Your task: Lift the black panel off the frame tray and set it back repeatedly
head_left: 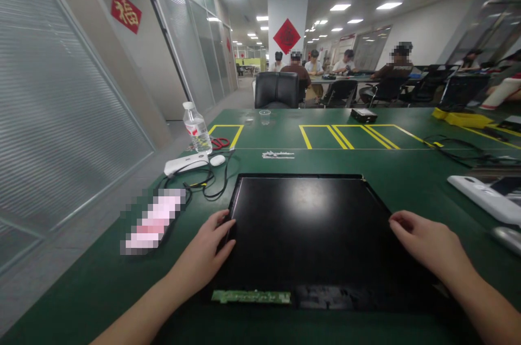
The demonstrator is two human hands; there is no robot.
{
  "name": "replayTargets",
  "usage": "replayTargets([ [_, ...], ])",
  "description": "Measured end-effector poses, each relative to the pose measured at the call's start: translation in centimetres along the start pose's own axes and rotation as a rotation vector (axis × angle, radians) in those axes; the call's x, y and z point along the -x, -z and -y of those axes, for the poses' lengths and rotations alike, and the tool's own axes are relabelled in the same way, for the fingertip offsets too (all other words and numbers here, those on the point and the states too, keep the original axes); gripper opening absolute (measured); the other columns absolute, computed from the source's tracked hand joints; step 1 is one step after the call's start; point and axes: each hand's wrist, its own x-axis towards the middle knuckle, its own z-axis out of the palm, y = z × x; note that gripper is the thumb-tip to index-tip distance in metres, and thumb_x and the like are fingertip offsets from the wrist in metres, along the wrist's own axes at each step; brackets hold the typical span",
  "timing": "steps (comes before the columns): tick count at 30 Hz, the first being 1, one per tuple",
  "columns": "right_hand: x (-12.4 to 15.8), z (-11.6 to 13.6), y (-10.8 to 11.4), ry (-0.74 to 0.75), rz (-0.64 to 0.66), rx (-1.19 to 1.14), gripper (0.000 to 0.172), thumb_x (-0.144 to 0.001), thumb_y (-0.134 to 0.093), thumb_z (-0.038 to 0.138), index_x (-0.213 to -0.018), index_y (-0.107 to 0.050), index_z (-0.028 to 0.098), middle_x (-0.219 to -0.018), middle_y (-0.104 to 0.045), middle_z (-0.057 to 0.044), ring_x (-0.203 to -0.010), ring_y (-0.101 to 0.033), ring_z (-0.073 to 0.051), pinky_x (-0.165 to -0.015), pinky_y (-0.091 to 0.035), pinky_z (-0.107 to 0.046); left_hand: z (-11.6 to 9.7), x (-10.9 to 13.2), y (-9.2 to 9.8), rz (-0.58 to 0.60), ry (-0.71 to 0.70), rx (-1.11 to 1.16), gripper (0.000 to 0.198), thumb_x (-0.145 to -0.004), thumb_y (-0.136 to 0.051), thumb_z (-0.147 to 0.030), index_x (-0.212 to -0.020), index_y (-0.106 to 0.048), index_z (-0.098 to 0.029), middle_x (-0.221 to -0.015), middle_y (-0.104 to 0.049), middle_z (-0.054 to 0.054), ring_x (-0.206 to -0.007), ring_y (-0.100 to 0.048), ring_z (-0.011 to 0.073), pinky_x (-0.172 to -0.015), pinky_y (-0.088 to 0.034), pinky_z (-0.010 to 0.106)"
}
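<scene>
A black display panel (309, 231) lies screen up on the green table in front of me, a ceiling light mirrored on it. Along its near edge sits a narrow green circuit board (251, 296). My left hand (214, 247) grips the panel's left side, thumb and fingers bent around the edge. At the opposite side my right hand (421, 239) is closed on the right edge, with its fingertips partly hidden. Both hands touch only the panel.
Left of the panel are a water bottle (197, 129), red-handled scissors (220, 143), a white power strip (186, 163), a mouse (217, 160) and black cables (222, 187). Small pale strips (278, 155) lie beyond it. White devices (484, 196) lie at right. People sit farther back.
</scene>
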Motion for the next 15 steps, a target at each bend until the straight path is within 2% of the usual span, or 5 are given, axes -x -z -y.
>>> replayTargets([
  [4, 0.1, 0.1, 0.1, -0.022, 0.048, -0.007, 0.032, -0.082, -0.045, 0.046, -0.085, -0.072, 0.029, -0.079, -0.075, -0.006, -0.073, -0.068, -0.03, -0.061, -0.046, -0.038, 2.5, -1.4, 3.4, -0.045, 0.084, -0.06, 0.051, -0.09, -0.047, -0.047, -0.131, -0.058, -0.018, -0.138, -0.062, 0.013, -0.128, -0.055, 0.0279, -0.109, -0.04, 0.042],
  [7, 0.1, 0.2, 0.3, -0.039, 0.064, -0.031, 0.031, -0.082, -0.045, 0.047, -0.083, -0.071, 0.03, -0.08, -0.075, -0.008, -0.074, -0.068, -0.031, -0.062, -0.046, -0.039, 5.9, -3.1, 5.5, -0.149, 0.266, -0.155, 0.068, -0.088, -0.047, -0.047, -0.141, -0.043, -0.004, -0.145, -0.052, 0.025, -0.135, -0.047, 0.036, -0.111, -0.033, 0.05],
  [9, 0.0, 0.1, 0.2, -0.054, 0.07, -0.046, 0.03, -0.08, -0.047, 0.048, -0.081, -0.071, 0.031, -0.08, -0.075, -0.009, -0.072, -0.068, -0.031, -0.062, -0.046, -0.04, 8.0, -4.0, 6.0, -0.173, 0.369, -0.211, 0.072, -0.086, -0.048, -0.046, -0.143, -0.037, -0.004, -0.149, -0.047, 0.028, -0.138, -0.041, 0.0407, -0.111, -0.027, 0.059],
  [11, -0.1, -0.1, 0.1, -0.061, 0.069, -0.058, 0.029, -0.079, -0.048, 0.05, -0.079, -0.071, 0.032, -0.079, -0.075, -0.01, -0.071, -0.068, -0.032, -0.061, -0.046, -0.04, 9.6, -4.4, 6.0, -0.158, 0.432, -0.24, 0.075, -0.087, -0.046, -0.046, -0.146, -0.031, -0.003, -0.147, -0.05, 0.029, -0.138, -0.04, 0.0431, -0.109, -0.021, 0.069],
  [15, -0.5, -0.6, -0.3, -0.055, 0.054, -0.085, 0.026, -0.076, -0.051, 0.051, -0.076, -0.071, 0.035, -0.079, -0.074, -0.01, -0.068, -0.067, -0.032, -0.059, -0.046, -0.042, 10.6, -4.0, 5.8, -0.118, 0.48, -0.281, 0.078, -0.089, -0.044, -0.046, -0.15, -0.022, -0.002, -0.137, -0.06, 0.029, -0.135, -0.046, 0.0427, -0.107, -0.012, 0.076],
])
